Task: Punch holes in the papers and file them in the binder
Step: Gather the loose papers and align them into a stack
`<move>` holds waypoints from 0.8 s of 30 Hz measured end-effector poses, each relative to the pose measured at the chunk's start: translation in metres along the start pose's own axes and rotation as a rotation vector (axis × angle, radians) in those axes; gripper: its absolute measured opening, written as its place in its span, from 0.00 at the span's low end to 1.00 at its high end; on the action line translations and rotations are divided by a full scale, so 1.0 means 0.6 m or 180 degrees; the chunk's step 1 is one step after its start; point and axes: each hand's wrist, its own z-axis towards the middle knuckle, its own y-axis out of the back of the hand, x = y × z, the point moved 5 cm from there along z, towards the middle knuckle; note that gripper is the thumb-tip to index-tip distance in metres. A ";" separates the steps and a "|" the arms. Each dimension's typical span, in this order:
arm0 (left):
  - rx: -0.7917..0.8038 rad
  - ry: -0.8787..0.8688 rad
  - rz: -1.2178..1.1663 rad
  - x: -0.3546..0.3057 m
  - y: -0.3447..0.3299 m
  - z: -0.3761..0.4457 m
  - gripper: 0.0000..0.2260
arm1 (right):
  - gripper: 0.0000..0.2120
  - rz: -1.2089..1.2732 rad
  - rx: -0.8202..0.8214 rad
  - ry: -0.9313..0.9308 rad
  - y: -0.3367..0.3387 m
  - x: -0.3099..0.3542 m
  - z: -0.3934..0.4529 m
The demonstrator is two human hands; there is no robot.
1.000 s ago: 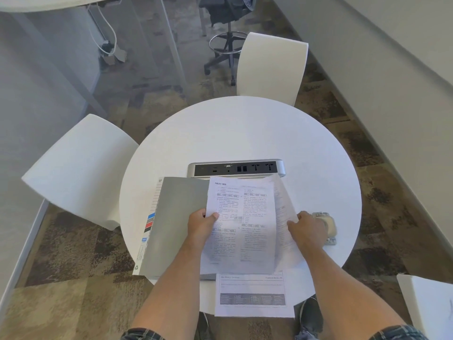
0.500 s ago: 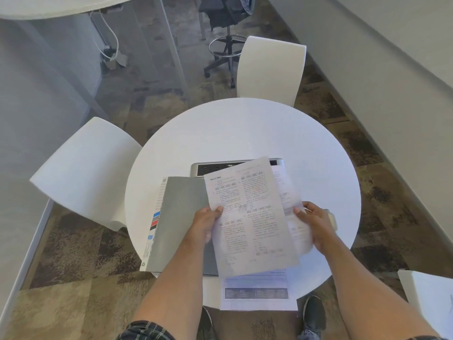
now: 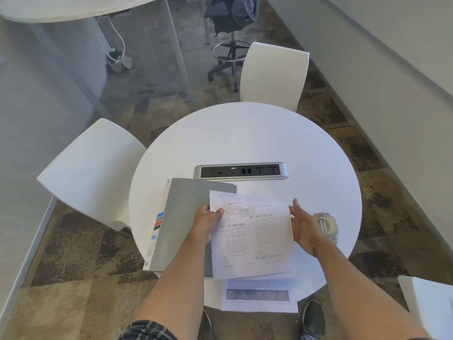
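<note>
Beside the shut binder (image 3: 186, 224), left hand (image 3: 205, 223) pinches the papers (image 3: 252, 239); right hand (image 3: 305, 229) flat against them

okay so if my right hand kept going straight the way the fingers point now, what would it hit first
Probably nothing near: the right hand points its fingers away along the papers' right edge, over bare table. The power strip lies farther on, slightly left; depth is unclear.
</note>
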 end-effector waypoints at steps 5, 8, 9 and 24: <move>0.0418 0.0109 -0.0074 0.000 -0.015 -0.019 0.14 | 0.14 -0.0570 0.0001 0.0097 -0.027 -0.002 0.023; 0.0525 0.0144 -0.0049 0.001 -0.009 -0.021 0.16 | 0.13 -0.0655 -0.0017 0.0074 -0.037 -0.004 0.026; 0.0469 0.0114 0.0003 -0.001 -0.003 -0.020 0.16 | 0.13 -0.0728 -0.0006 0.0031 -0.039 -0.005 0.025; -0.0146 -0.0060 0.0865 0.009 0.087 0.005 0.13 | 0.47 -0.4557 -0.1098 -0.0107 0.006 -0.062 0.065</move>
